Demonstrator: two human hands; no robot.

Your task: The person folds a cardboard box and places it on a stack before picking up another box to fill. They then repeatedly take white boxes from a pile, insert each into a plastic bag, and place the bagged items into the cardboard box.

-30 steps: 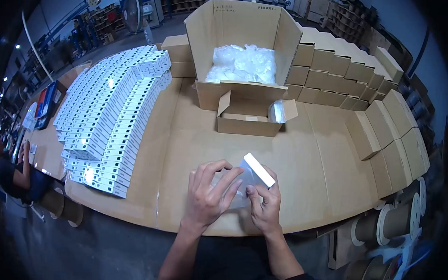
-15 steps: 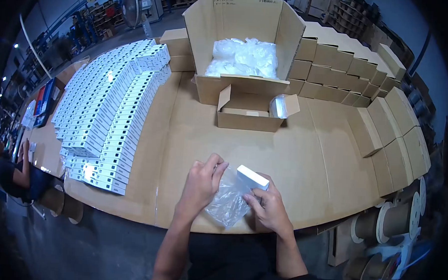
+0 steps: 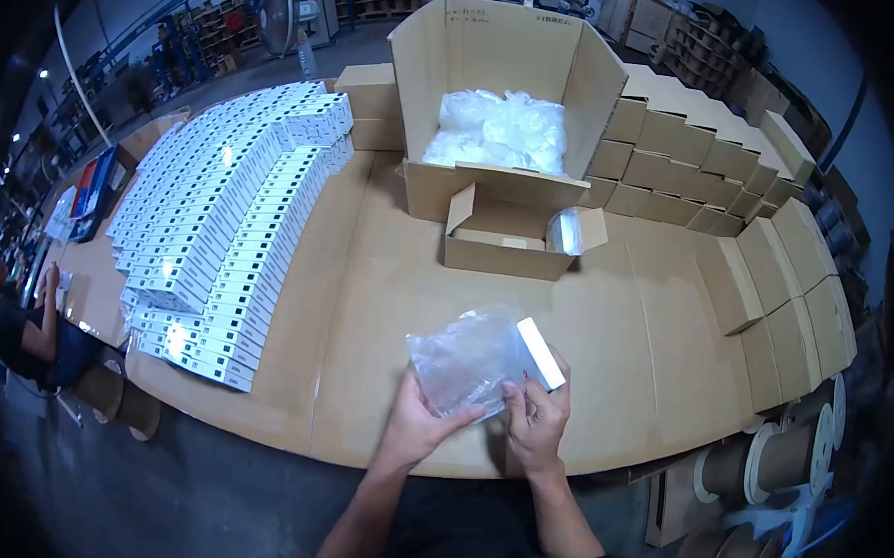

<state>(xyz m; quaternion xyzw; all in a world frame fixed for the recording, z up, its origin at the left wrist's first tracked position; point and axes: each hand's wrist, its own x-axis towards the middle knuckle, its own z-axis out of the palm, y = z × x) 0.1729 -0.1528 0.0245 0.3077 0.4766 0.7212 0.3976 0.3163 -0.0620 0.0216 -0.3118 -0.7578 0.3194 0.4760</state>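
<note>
A clear plastic bag [image 3: 463, 358] lies spread between my hands, above the near part of the cardboard-covered table [image 3: 387, 276]. My left hand [image 3: 423, 420] grips the bag's lower left side, thumb on top of the film. In my right hand [image 3: 538, 415] is a small white box [image 3: 541, 353], tilted, with the bag's right edge against it; the fingers wrap its lower end. Farther back stands an open cardboard box [image 3: 508, 257] with a wrapped clear-plastic packet [image 3: 566, 231] at its right end.
Long stacked rows of white boxes [image 3: 221, 199] cover the left side. A large open carton [image 3: 507, 57] full of plastic bags [image 3: 498, 130] stands at the back. Brown boxes [image 3: 661, 174] line the back right and right edge [image 3: 786, 294]. A person [image 3: 31, 331] sits at far left.
My left hand has moved down from the bag's top to its lower left side, and the bag now lies flatter. The white box has turned steeper and shifted right. The view has shifted slightly.
</note>
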